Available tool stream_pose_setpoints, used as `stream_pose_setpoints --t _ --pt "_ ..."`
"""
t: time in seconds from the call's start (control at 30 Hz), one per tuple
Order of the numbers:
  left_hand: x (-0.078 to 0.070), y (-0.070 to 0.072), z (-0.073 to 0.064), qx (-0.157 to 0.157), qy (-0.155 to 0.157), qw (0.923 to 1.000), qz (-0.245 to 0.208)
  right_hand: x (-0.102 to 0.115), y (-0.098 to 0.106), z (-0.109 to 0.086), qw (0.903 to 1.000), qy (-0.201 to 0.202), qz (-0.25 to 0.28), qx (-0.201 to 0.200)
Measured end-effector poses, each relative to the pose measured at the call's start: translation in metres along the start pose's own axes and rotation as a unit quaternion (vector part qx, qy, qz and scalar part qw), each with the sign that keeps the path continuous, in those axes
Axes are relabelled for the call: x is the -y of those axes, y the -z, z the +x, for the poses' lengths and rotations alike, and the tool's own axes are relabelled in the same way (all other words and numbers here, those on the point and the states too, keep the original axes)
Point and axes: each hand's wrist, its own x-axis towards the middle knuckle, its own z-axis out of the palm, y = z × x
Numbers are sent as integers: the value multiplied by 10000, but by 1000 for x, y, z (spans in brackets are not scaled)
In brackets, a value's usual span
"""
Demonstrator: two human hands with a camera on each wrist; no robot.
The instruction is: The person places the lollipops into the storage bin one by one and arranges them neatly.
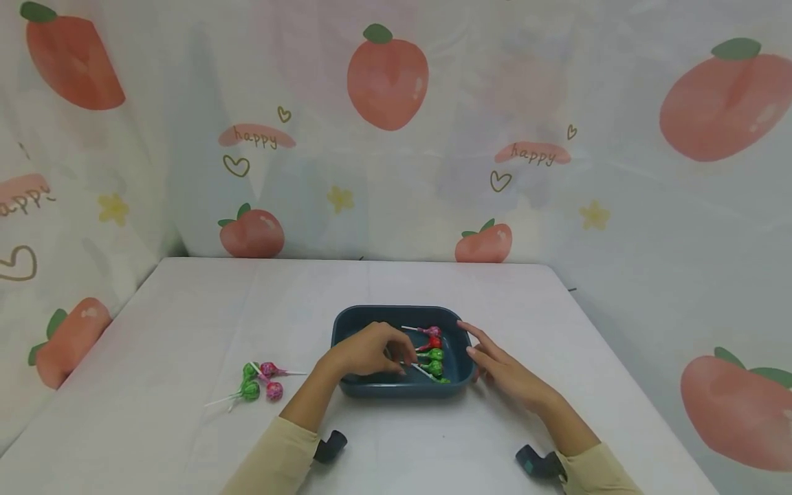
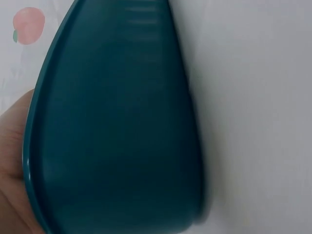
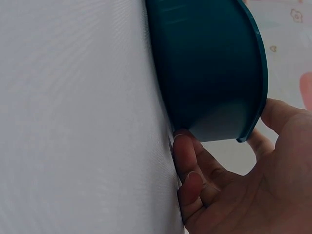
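A dark teal rectangular tray (image 1: 402, 390) holds several wrapped lollipops in a column along its right part, including a red lollipop (image 1: 433, 342) and a green lollipop (image 1: 435, 368). Over the tray's left half, my left hand (image 1: 371, 349) reaches in, thumb and fingertips bent and a little apart beside the lollipop sticks. In the left wrist view the tray's outer wall (image 2: 117, 122) hides most of that hand. My right hand (image 1: 510, 375) touches the tray's right end, with its thumb at the rim and other fingers low against the wall in the right wrist view.
On the white table (image 1: 185, 330), left of the tray, lies a loose group of green and pink lollipops (image 1: 250, 390), sticks pointing different ways. A fruit-printed cloth (image 1: 396, 179) hangs behind the table and along both sides.
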Motion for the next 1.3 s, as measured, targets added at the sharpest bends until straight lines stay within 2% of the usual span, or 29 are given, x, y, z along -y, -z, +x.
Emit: stream_pose_setpoints --t 0.23,0.37,0.57,0.9,1.03,1.13,1.3 --pt "0 10 -14 -84 154 9994 312 0 1 0 10000 2 -20 -7" --pt "1 15 -23 -118 140 9992 349 -1 1 0 10000 32 -13 -1" --pt "5 26 -37 -171 19 9997 178 -3 1 1 10000 51 -20 9" --pt "9 51 -57 -244 426 9983 -317 -2 0 1 10000 49 -20 -17" --pt "16 65 -69 -442 444 9968 -498 -3 1 1 10000 84 -27 12" --pt "23 76 -81 -718 495 9950 -496 -3 1 1 9999 104 -62 26" --pt "37 93 -105 -1164 895 9887 -314 -4 1 1 9999 101 -56 19"
